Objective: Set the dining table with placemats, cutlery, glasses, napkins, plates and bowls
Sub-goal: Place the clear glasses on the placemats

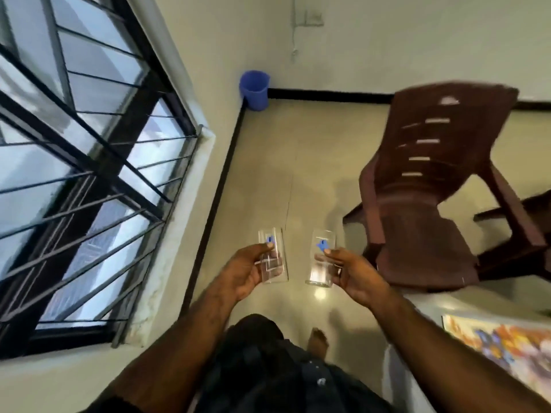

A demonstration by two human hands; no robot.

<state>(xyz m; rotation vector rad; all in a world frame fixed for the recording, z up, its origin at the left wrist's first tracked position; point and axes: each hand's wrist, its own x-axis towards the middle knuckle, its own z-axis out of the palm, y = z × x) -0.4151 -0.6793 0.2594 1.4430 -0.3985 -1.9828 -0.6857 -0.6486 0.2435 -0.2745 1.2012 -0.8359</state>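
- You carry two clear glasses over the floor [268, 162], one in each hand, both low in the middle of the frame.
- Your left hand [247, 271] grips the left glass [272, 256]; its fingers [275, 271] curl round the far side and show through the glass, and the thumb presses the near side by a small blue mark.
- Your right hand [354, 275] grips the right glass [321, 257] from its right side, the thumb tip on a blue mark near the rim, the other fingers curled behind.
- Both glasses look empty and stand roughly upright, apart from each other with a strip of floor showing between them.
- Open floor runs from your hands up toward the top middle of the frame, where a blue bin [255, 89] sits in the corner against the wall; what it holds cannot be seen.
- On the left of the frame a black skirting line [222, 174] marks the floor's edge below a barred window [83, 162].
- On the right, a brown plastic chair [441, 186] stands close to your right hand.
- At the lower right, the edge of a white surface [429, 307] carries a colourful placemat [507, 350], partly cut off by the frame.
- Your bare foot [318, 342] shows on the floor below the glasses.
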